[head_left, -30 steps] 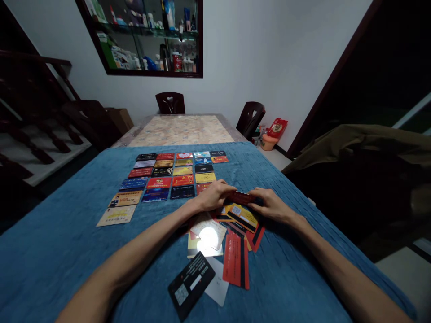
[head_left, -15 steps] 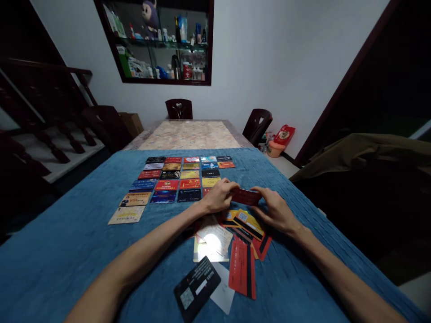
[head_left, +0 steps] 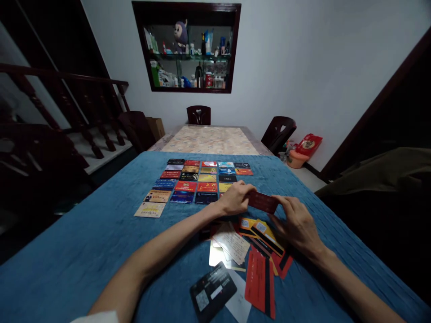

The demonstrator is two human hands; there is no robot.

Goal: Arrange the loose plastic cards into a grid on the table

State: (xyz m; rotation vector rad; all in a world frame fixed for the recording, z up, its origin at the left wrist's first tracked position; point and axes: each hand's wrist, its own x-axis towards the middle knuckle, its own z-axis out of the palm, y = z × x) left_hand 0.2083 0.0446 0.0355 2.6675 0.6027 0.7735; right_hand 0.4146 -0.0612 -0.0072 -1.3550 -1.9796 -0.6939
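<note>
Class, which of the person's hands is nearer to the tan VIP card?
Left. The left hand is to the right of the tan VIP card, with dark blue cards between; the right hand is farther right, beyond the left.

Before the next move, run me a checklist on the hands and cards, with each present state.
1. Dark red rectangular plastic-looking card held at both ends: ok; left hand and right hand each grip one end.
2. Held card's lower edge off the blue textured cloth: cannot tell.
3. Held card's print legible: cannot tell; too small.
4. Rows of multicoloured rectangular cards fully visible: not ok; the left hand covers some near their right end.
5. Loose cards lying separately: not ok; the black rectangular card with a pale square code overlaps a plain white card.
</note>
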